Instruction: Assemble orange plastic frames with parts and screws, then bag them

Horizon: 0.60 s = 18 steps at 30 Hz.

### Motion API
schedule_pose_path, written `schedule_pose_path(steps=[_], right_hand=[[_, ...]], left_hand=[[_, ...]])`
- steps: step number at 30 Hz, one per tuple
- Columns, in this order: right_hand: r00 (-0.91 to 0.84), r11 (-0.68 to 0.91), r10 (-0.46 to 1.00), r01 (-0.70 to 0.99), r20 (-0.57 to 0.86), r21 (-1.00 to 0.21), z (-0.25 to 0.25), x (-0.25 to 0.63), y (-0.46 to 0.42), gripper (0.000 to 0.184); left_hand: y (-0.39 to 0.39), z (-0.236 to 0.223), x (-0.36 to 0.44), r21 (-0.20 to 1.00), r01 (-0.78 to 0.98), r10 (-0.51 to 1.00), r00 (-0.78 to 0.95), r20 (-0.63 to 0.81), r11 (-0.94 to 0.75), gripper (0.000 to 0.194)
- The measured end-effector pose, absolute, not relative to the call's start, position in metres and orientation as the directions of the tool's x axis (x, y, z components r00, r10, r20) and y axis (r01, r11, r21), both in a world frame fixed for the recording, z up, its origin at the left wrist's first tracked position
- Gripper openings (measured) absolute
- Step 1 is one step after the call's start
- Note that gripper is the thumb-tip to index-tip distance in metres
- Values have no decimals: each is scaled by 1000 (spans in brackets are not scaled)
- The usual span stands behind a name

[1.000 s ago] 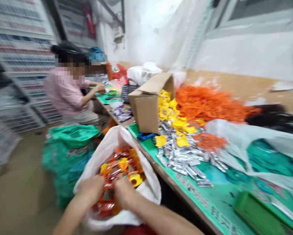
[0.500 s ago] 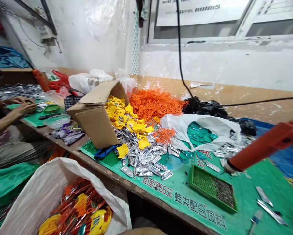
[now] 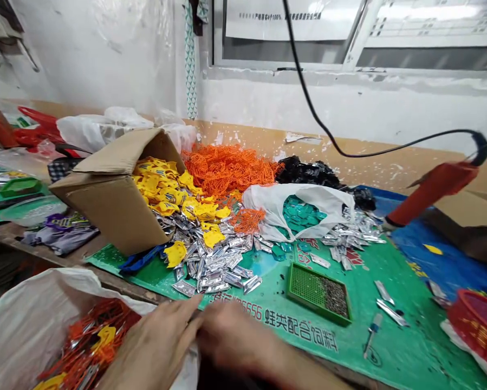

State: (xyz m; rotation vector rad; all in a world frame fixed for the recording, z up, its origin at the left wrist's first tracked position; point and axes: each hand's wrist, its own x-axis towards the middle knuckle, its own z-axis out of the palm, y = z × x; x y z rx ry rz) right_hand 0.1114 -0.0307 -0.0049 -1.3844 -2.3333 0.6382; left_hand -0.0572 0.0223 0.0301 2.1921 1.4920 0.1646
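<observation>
White wall (image 3: 105,65) and a window (image 3: 355,40) at 1 o'clock are behind the green-topped desk (image 3: 422,341). One sack (image 3: 19,309) is down at 8 o'clock, by the desk's near edge. Its mouth faces up, which may keep things from falling out. Orange bits (image 3: 111,313) and at least two yellow bits (image 3: 105,338) show inside. At 7 o'clock, the left hand (image 3: 156,336) is in front of the sack, fingers close together. At 6 o'clock, the right hand (image 3: 231,336) is bent and blurry, so near the left hand that they seem to touch. I cannot tell if either one holds anything.

One box (image 3: 109,214) lies on its side at 9 o'clock, mouth toward 3 o'clock, maybe so its yellow pieces (image 3: 157,181) are easy to grab. Those, the orange pile (image 3: 231,165) near the middle and the silver packs (image 3: 222,260) are too many to count. One white bag (image 3: 263,208) holds teal pieces (image 3: 304,213). One tray (image 3: 306,290) sits between 4 and 5 o'clock; its low walls likely stop the tiny dark bits (image 3: 336,298) rolling off. One red basket (image 3: 474,325) is at 4 o'clock. One red tool (image 3: 432,189) hangs on one cord (image 3: 349,154) at 3 o'clock, probably to save room.
</observation>
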Motion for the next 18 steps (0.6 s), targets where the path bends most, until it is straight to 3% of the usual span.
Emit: schedule_pose_path(steps=[3,7,12,18], right_hand=[[-139,118,990,922,-30,-369,6,193,32,24],[132,-142,989,975,-69,-173,-2,262,70,26],[159,-169,980,983,-122,-73,-24,271,80,31],[187,-197,973,978,-137,-66,-36,273,89,31]], left_hand=[[41,42,0,375,801,850,523,-62,-466,34],[63,27,51,276,830,851,520,-71,-485,28],[90,10,69,209,851,868,496,-16,-482,25],[141,2,104,155,846,860,494,132,-510,32]])
